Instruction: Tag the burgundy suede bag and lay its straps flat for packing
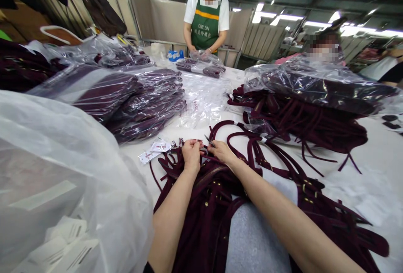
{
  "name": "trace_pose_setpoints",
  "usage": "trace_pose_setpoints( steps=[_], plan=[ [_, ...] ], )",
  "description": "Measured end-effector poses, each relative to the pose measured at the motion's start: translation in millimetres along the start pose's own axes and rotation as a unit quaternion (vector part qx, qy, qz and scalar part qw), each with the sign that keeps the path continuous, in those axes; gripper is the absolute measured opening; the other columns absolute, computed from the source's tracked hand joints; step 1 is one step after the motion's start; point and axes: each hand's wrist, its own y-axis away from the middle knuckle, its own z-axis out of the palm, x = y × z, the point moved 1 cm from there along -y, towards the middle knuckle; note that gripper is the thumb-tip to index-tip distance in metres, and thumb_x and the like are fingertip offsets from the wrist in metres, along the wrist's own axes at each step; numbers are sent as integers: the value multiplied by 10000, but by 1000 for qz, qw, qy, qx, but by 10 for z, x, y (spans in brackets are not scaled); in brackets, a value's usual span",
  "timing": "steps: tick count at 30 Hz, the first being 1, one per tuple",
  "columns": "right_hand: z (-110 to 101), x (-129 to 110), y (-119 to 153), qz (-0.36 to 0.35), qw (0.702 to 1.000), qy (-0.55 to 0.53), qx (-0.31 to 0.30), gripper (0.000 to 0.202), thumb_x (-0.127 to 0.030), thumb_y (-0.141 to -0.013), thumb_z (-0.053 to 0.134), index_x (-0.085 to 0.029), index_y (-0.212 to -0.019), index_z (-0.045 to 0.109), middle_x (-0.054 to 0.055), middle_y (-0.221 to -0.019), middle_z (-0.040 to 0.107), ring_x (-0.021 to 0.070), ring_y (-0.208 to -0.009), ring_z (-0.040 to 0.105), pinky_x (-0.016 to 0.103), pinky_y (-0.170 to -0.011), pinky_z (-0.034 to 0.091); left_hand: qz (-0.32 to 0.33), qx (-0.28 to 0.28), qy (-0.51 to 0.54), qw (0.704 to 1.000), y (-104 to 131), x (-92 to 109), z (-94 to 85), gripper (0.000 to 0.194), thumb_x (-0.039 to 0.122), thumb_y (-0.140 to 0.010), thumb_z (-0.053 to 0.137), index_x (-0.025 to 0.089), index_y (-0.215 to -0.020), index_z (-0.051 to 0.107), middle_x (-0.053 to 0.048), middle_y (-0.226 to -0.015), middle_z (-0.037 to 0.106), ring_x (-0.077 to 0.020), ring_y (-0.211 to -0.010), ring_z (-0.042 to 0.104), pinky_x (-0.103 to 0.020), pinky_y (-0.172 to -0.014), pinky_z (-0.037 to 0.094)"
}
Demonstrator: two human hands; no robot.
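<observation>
Burgundy bag (204, 222), in the head view: lying on the white table (132, 153) beneath both forearms, zipper edge near the hands, with grey sheets (258, 239) beside its dark fabric. Left hand (192, 154), fingers pinched on a thin dark strip at the bag's far edge; right hand (221, 152), closed round a slim pointed metal tool (209, 140), tip upward, just beside the left. Round about: white tags (160, 145) left of the hands, plastic-wrapped stacks (147, 101) (315, 86) on either side, translucent sack (126, 206) at near left, a co-worker (206, 21) across the table.
</observation>
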Motion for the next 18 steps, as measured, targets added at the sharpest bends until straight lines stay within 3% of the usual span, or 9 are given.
trace_pose_setpoints(
  steps=[5,9,12,18],
  plan=[
    [52,64,4,-2,997,-67,46,80,-215,-745,487,-182,-676,511,-51,-520,463,107,-527,434,223,-545,330,23,-35,-131,990,-35,-47,-26,52,117,-664,519,154,-652,483,22,-575,515,-107,-470,498,-209,-427,403],
    [75,65,7,2,990,-114,77,68,-239,-738,462,-194,-691,482,-61,-494,452,109,-487,431,230,-526,348,59,-40,-174,982,-60,-43,-68,180,28,-595,532,160,-703,475,31,-626,531,-95,-541,520,-209,-552,432],
    [83,55,18,5,986,-145,84,60,-241,-730,460,-200,-687,462,-72,-456,432,107,-442,419,231,-494,347,82,-93,-201,972,-53,-35,-70,250,-19,-546,516,162,-712,473,32,-630,543,-98,-589,529,-213,-614,428],
    [84,63,39,-6,978,-189,88,63,-235,-726,456,-201,-674,454,-77,-439,432,99,-417,425,223,-476,346,90,-178,-219,955,-24,-31,-27,185,0,-541,522,155,-641,513,45,-557,523,-99,-559,510,-206,-580,398]
  ],
)
